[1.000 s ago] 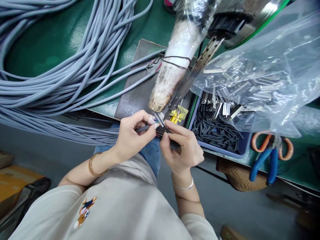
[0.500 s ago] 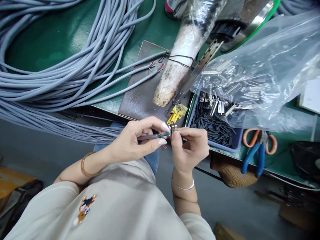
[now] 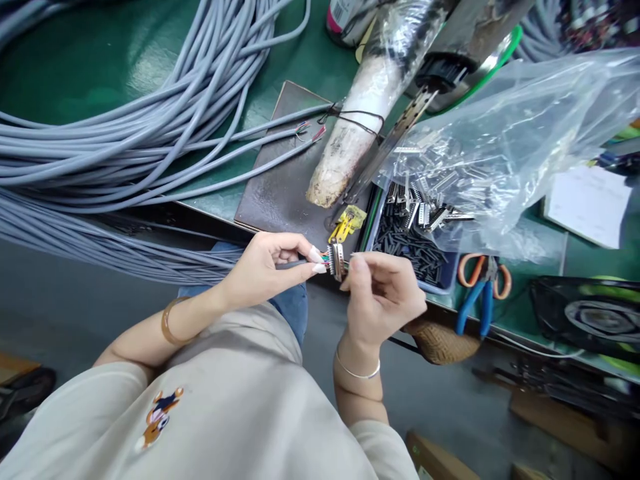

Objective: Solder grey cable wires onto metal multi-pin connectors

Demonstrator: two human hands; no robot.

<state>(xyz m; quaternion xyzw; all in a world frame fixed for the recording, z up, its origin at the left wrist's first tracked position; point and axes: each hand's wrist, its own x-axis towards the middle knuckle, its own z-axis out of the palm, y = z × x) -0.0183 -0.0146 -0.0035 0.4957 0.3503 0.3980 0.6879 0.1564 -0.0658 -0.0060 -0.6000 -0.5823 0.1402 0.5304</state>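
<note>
My left hand (image 3: 267, 267) pinches the stripped end of a grey cable (image 3: 300, 264), whose coloured wires fan out at its tip. Those wires meet a small metal multi-pin connector (image 3: 335, 260), which my right hand (image 3: 383, 293) holds by its edge between thumb and fingers. Both hands hover over my lap, just in front of the bench edge. A yellow clip (image 3: 345, 225) lies on the dark metal plate (image 3: 280, 187) just behind the connector.
A big coil of grey cables (image 3: 125, 133) covers the green bench at left. A blue tray (image 3: 450, 270) of black sleeves, a clear bag of connectors (image 3: 480, 167), blue-and-orange pliers (image 3: 477, 293) and a wrapped white handle (image 3: 360, 113) stand to the right.
The connector has turned from flat on the bench edge to upright between my hands, and the cable's wires have come up against it. My view has drifted to the right.
</note>
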